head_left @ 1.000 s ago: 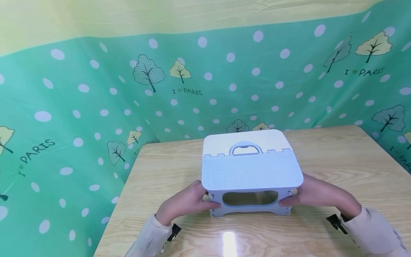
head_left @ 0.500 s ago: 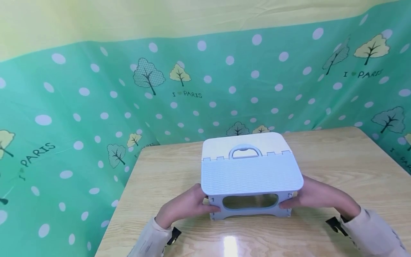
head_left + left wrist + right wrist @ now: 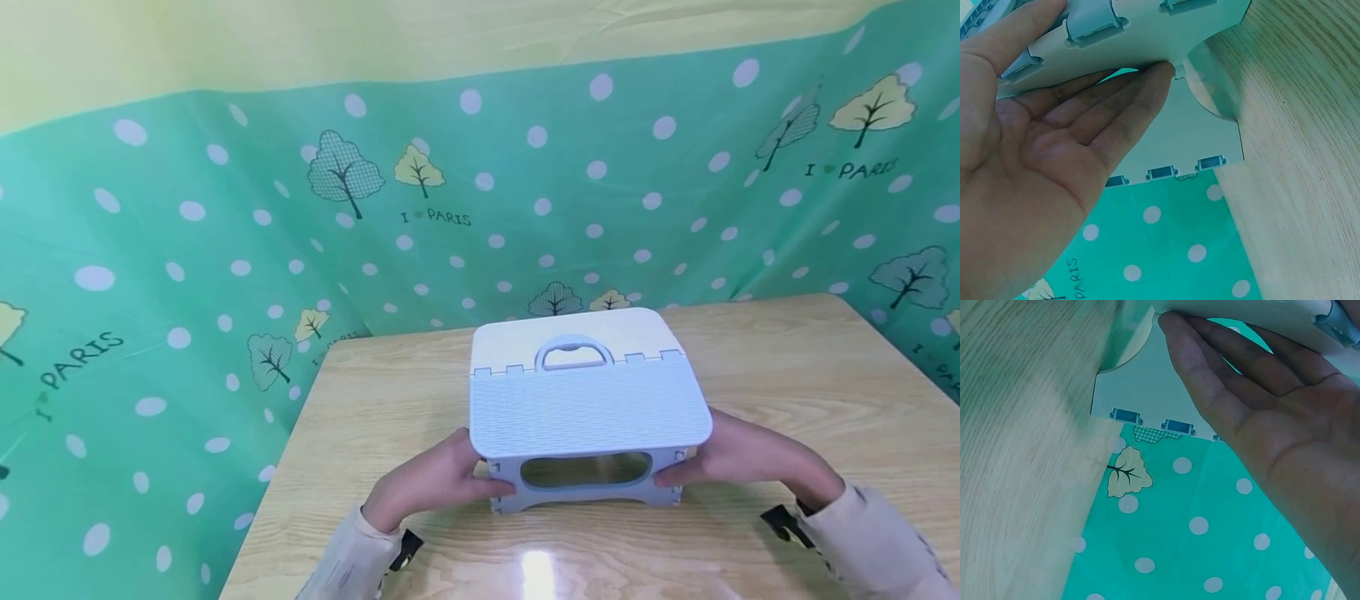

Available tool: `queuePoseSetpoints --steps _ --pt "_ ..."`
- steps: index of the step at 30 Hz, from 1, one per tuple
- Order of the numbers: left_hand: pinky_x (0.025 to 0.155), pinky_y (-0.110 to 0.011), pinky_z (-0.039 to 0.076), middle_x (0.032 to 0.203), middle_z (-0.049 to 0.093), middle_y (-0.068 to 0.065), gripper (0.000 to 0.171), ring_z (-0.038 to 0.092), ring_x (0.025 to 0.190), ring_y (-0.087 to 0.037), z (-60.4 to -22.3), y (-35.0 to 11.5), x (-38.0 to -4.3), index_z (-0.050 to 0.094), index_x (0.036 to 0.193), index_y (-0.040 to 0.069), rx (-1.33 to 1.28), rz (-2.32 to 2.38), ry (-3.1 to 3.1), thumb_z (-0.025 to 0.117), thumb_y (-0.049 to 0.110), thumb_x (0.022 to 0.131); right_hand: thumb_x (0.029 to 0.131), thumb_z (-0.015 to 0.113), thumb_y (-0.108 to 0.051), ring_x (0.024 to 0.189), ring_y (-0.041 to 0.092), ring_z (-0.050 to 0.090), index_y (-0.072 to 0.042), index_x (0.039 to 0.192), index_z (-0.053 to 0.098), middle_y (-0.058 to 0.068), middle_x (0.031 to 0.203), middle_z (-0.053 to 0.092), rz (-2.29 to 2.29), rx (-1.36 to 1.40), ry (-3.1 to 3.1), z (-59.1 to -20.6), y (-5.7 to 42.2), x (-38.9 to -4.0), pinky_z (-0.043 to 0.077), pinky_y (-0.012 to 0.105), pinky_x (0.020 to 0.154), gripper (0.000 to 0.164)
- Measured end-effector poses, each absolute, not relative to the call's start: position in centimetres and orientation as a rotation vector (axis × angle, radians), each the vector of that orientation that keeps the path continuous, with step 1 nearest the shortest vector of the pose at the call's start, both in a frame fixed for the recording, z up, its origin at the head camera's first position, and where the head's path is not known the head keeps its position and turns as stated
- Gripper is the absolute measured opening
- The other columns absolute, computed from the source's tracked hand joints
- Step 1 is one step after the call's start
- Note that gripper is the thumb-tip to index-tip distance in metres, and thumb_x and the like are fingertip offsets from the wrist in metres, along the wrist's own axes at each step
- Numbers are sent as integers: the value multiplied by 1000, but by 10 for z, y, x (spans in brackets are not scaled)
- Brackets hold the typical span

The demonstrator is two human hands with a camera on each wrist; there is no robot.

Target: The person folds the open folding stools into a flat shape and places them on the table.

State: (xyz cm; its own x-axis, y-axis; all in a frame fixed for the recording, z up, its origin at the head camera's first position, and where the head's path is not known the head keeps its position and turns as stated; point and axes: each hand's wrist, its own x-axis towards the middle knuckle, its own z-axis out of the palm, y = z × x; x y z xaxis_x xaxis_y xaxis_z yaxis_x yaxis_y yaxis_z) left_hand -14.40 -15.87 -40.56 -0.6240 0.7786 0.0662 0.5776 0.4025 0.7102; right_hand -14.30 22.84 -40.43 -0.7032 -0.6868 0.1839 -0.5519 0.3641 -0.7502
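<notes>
A pale blue folding step stool [image 3: 585, 408] stands unfolded on the table in the head view. Its top is white at the far part and light blue nearer, with a curved handle [image 3: 573, 344] in the middle. My left hand [image 3: 431, 483] holds its left side, thumb on the front leg panel. On the opposite side, my right hand [image 3: 742, 450] holds it likewise, thumb on the front panel's right end. In the left wrist view the left hand's fingers [image 3: 1104, 119] lie along the side panel. The right hand's fingers [image 3: 1210, 375] do so in the right wrist view.
The wood-grain table [image 3: 390, 383] spreads around the stool. Behind it and along the left and right hangs a green dotted cloth [image 3: 450, 167] with tree prints. A bright reflection shows on the table near the front.
The head view has shifted slightly up and down. Both hands keep the same hold on the stool, and the stool stays in place.
</notes>
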Motion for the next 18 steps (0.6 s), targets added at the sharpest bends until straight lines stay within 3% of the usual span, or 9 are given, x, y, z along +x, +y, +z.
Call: queuePoseSetpoints --steps 18 --pt "106 -31 44 144 49 4 79 50 126 -10 -402 -159 -143 33 153 30 1235 980 2421 77 18 88 78 85 -28 131 -1 37 -19 158 16 12 147 39 -1251 -1155 2453 -404 230 -143 41 26 101 107"
